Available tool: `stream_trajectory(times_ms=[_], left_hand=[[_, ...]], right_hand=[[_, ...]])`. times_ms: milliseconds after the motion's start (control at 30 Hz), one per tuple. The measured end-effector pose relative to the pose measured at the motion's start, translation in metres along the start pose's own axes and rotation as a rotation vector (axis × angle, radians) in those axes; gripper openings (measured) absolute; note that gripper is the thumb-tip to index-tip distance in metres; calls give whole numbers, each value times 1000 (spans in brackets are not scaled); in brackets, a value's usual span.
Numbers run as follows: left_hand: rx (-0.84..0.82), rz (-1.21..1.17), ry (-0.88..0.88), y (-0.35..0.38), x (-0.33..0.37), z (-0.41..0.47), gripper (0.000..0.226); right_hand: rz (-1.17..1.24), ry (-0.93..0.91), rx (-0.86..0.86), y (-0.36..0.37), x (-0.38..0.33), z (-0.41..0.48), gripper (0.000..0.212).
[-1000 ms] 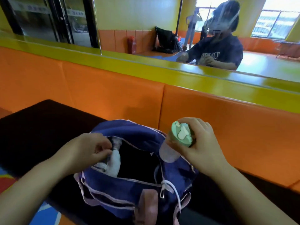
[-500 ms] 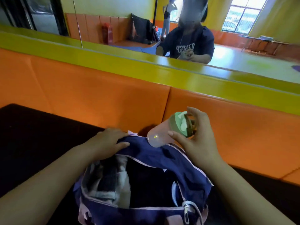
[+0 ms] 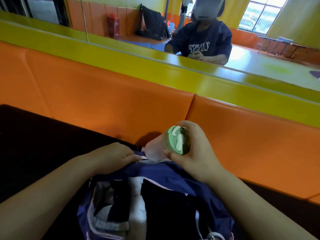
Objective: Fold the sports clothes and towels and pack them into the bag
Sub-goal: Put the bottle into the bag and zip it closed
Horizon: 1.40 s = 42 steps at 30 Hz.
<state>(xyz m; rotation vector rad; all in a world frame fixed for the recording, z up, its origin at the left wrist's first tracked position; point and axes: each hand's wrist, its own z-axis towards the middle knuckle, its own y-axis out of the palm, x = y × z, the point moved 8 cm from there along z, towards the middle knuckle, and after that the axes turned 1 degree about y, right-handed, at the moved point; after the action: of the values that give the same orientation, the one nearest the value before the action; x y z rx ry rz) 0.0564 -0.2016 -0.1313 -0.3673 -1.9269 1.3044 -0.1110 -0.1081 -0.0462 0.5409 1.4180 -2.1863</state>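
Observation:
A navy bag (image 3: 173, 177) with pale pink piping lies open on the dark mat in front of me. Folded grey, white and dark clothes (image 3: 119, 212) show inside its left half. My left hand (image 3: 112, 156) grips the bag's far rim, fingers curled over the edge. My right hand (image 3: 195, 153) holds a clear bottle (image 3: 154, 149) with a green lid, tilted with its base down against the far rim of the bag.
An orange padded wall (image 3: 103, 94) with a yellow-green ledge (image 3: 155, 66) rises just behind the bag. Above it a mirror (image 3: 259, 49) reflects a seated person and the room. The dark mat (image 3: 34, 139) extends to the left.
The bottle has dropped lower and its base now meets the bag's far rim. My left hand stays on that rim, fingers curled tighter over it. The view tilted slightly down.

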Motion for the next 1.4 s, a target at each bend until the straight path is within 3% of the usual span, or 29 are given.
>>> stream_trajectory(times_ms=[100, 267, 500, 600, 833, 967, 1133, 1267, 1400], left_hand=[[-33, 120, 55, -2, -7, 8, 18], [-86, 206, 44, 2, -16, 16, 13], [-184, 461, -3, 3, -21, 19, 45], [-129, 443, -5, 4, -23, 24, 50], [-72, 339, 23, 0, -25, 35, 29], [-29, 461, 29, -5, -13, 42, 15], [-48, 521, 75, -8, -7, 42, 15], [-32, 553, 24, -12, -9, 44, 31], [40, 436, 28, -24, -5, 44, 35]], right_hand=[[-31, -35, -92, 6, 2, 0, 68], [7, -68, -149, -1, 3, -8, 71], [50, -108, -214, -6, -1, -11, 70], [66, -121, -245, -4, -3, -9, 69], [29, -119, -304, 6, -8, 0, 74], [-17, -175, -335, 11, -13, 7, 77], [-47, -243, -343, 10, -15, 11, 75], [-178, -360, -332, 12, -22, 13, 71], [-286, -448, -405, 27, -25, 17, 69]])
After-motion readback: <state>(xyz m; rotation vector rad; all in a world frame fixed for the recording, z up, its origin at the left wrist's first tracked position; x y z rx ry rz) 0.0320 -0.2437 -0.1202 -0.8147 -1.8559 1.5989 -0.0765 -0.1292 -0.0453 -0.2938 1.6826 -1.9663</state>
